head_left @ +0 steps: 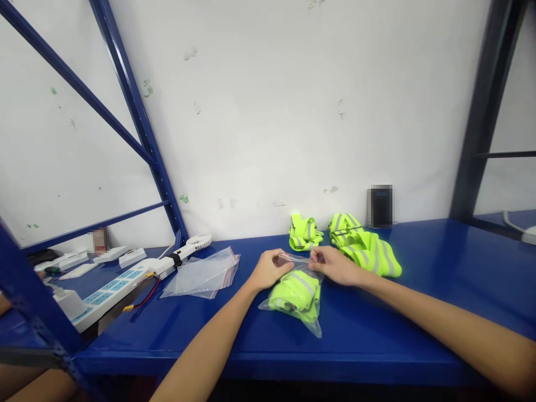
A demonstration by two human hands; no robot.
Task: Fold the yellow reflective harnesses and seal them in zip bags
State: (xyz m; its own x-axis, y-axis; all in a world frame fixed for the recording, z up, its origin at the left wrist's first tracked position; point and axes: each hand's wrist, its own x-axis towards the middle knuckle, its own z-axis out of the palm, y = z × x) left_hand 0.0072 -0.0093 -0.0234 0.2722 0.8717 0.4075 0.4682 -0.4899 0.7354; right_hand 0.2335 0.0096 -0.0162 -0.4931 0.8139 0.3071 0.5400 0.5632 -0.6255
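The left hand (270, 268) and the right hand (335, 266) are both pinching narrowly, fingers and thumbs closing on the top edge of a clear zip bag (299, 308), which is lying on the blue steel bench (377, 340) just below and between them. A folded hi-vis vest (293, 296) is bulging inside it. The thin film is looking light and slippery, the soft fabric adding little stiffness, so the surest hold is sitting along the bag's mouth. More vests (364, 245) are lying beyond the right hand, and empty bags (201, 274) are lying left of the left hand.
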